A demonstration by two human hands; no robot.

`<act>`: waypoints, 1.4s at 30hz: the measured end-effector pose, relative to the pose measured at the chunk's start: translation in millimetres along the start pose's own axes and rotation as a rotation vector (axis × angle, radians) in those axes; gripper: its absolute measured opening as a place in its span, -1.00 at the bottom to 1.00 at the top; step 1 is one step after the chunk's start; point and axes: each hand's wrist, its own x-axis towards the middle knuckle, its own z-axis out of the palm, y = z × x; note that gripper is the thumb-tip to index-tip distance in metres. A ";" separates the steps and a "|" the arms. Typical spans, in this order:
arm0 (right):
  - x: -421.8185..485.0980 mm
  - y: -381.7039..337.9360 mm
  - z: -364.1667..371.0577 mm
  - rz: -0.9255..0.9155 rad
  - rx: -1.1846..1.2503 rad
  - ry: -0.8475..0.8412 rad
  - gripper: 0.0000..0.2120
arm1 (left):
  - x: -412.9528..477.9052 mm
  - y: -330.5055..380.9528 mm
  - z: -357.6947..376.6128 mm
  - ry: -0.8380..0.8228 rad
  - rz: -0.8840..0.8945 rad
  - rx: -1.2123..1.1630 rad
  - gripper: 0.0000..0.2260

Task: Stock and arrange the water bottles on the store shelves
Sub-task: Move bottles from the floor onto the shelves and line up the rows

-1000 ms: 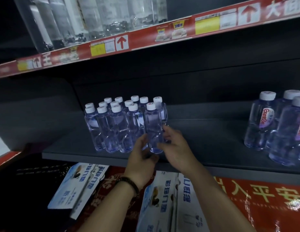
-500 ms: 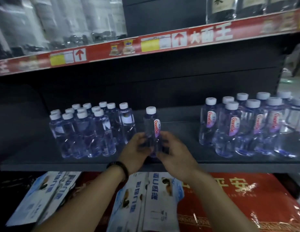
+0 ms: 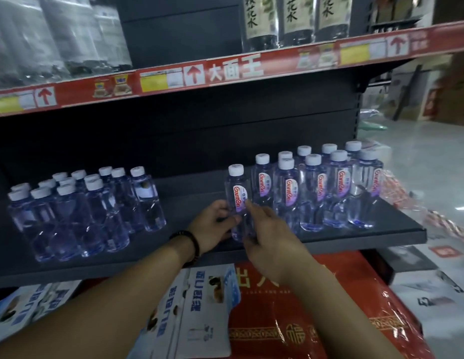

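Between the fingers of both hands, one bottle (image 3: 238,200) stands upright near the shelf (image 3: 396,233) front, label forward. The left hand (image 3: 212,226) curls around its lower side; the right hand (image 3: 267,229) pinches it at the label. Just right of the fingers a labelled group (image 3: 316,187) is already faced. Well left, a cluster (image 3: 83,211) appears to wait with labels turned away, so most work seems left.
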 end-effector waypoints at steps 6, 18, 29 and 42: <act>-16.4 22.6 -14.8 -0.005 -0.038 0.047 -0.27 | 3.0 9.2 30.5 -0.045 0.029 -0.024 -0.77; -16.4 26.0 -14.4 0.013 -0.096 0.058 -0.45 | 1.6 20.2 45.4 0.012 0.007 0.019 -0.72; -6.0 -40.1 28.9 -0.119 -0.396 0.023 -0.54 | -87.6 -32.1 -71.3 0.198 0.049 0.521 -0.71; 122.2 -116.0 194.6 -0.006 0.125 0.056 -0.48 | -125.6 -90.9 -169.1 0.396 0.034 0.596 -0.61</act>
